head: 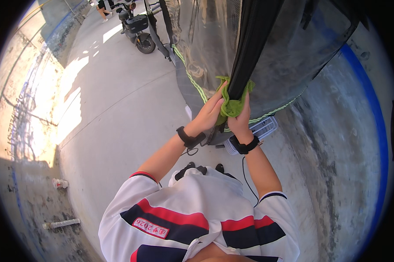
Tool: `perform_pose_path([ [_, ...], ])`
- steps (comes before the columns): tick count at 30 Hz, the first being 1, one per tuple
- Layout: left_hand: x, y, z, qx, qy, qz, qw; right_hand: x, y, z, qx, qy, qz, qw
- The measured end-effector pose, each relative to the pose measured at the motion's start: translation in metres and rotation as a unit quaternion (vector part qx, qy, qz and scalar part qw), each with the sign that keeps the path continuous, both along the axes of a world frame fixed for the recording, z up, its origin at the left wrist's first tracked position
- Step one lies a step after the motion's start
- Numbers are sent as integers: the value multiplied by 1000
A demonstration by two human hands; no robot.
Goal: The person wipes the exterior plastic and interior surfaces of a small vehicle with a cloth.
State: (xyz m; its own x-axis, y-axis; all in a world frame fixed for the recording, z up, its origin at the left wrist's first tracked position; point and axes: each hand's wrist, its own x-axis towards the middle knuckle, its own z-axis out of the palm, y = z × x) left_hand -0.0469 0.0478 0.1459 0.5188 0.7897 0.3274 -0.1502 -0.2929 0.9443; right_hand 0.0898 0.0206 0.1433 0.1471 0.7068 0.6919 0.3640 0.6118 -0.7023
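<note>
A green cloth [233,107] is wrapped around the lower part of a black zippered strip [249,42] on a cover with clear plastic panels [203,42]. My left hand [208,111] presses the cloth from the left side, fingers pointing up along it. On the right side, my right hand [241,118] grips the cloth, with part of its fingers hidden behind the fabric. Both wrists wear black bands. Yellow-green braided trim [192,77] runs along the lower edge of the clear panels, on both sides of the hands.
A metal rack [265,127] juts out below the cover, right of my hands. A parked scooter [136,28] stands at the upper left, near a person's legs [102,12]. Concrete walls flank both sides; pipe stubs [62,223] protrude at the left. Thin black cables hang near my arms.
</note>
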Motion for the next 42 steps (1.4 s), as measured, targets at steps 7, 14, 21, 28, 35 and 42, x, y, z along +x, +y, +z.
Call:
perform_pose_path([
  [7,12,7,64,138,-46,13,989,0,17,51,63,50,54,995],
  [14,24,14,50,159,-64,21,985,-1,32,32,48,47,44,997],
  [21,19,9,27,114,-46,9,992,-3,25,20,11,54,56,997],
  [28,12,7,-12,97,-11,3,995,1,18,-5,-6,45,59,997],
  [35,3,3,-45,33,48,-6,998,13,15,-48,-67,-3,44,997],
  [42,-6,-4,-85,-27,119,-3,993,20,0,-85,-68,-74,12,995],
])
